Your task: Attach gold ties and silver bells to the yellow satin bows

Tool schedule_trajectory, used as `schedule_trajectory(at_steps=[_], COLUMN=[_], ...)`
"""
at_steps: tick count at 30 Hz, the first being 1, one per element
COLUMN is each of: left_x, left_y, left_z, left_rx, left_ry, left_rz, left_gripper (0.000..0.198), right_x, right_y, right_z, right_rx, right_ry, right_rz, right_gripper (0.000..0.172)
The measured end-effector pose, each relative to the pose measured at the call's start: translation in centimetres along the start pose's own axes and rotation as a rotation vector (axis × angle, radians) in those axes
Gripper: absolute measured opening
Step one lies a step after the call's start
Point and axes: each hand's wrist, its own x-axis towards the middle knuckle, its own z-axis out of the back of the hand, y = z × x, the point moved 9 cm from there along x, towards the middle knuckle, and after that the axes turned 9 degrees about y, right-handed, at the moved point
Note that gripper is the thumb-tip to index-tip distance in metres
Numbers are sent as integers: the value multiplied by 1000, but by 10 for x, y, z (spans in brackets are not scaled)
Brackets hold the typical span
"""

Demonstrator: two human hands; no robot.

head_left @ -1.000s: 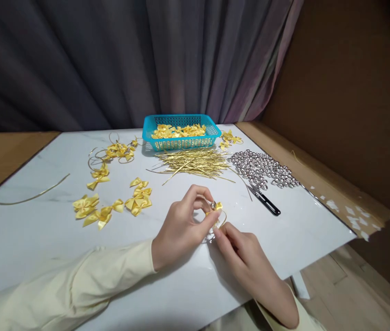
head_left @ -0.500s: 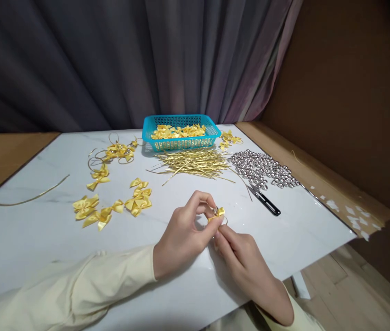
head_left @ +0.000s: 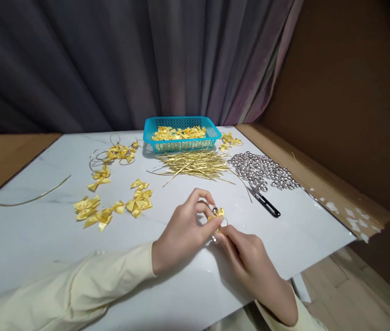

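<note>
My left hand pinches a yellow ribbon bow between thumb and fingers. A shiny silver ball, like a small bell, sits against that bow. Just below and to the right, my right hand is closed, its thumb and forefinger pinching what looks like the thin gold cord looped beside the bow. The fingertips hide most of the cord, and the two hands nearly touch. Both are above the white marbled table. Another silver piece shows under the fingers, perhaps a reflection.
Loose yellow bows lie left. Behind them are bows with looped cords. A blue basket of bows stands at the back, gold cords before it. Silver balls and black thread snips lie right; a single cord, far left.
My right hand has shifted slightly right and down from the bow. The silver ball by the bow shows more plainly. My left hand keeps its pinch.
</note>
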Motion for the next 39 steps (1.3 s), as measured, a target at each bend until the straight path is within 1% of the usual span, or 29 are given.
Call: schedule_trajectory(at_steps=[3,5,8,10,11,13,16,20,23,25,28,32,36,39], left_x=[1,1,0,-2,-3,-7,-12,-17,-18,-16,-12,-9,-9,-10], left_y=[7,7,0,-8,-12,-19,-24,-25,-25,-25,-22,-20,-15,-12], left_z=[-5,-4,-1,-2,-4,-8,-16,-21,-24,-24,-24,-24,-28,-32], left_rx=[-78,-59,63,155,201,299,410,418,414,400,359,253,116,66], left_ry=[62,67,64,81,96,124,158,166,189,214,260,308,361,408], left_rz=[53,57,21,-28,-57,-122,-197,-254,-271,-248,-162,-72,7,55], left_gripper=[17,18,18,18,17,16,18,21,23,24,20,22,28,29], right_x=[-1,-2,-6,-9,-9,-5,0,0,-1,0,1,1,0,-1], right_y=[0,-2,-13,-20,-21,-16,-8,-5,0,4,6,-1,-3,-4], right_z=[1,2,12,22,25,24,18,14,14,15,19,20,22,30], right_rx=[-8,40,190,254,257,226,142,-2,-90,-114,-37,130,210,229], right_ry=[-49,-46,-74,-111,-108,-47,42,72,89,75,29,26,44,-12], right_rz=[2,-14,-115,-184,-193,-163,-113,-87,-20,32,66,0,-30,-24], right_gripper=[21,19,15,20,23,27,28,26,25,25,27,30,33,34])
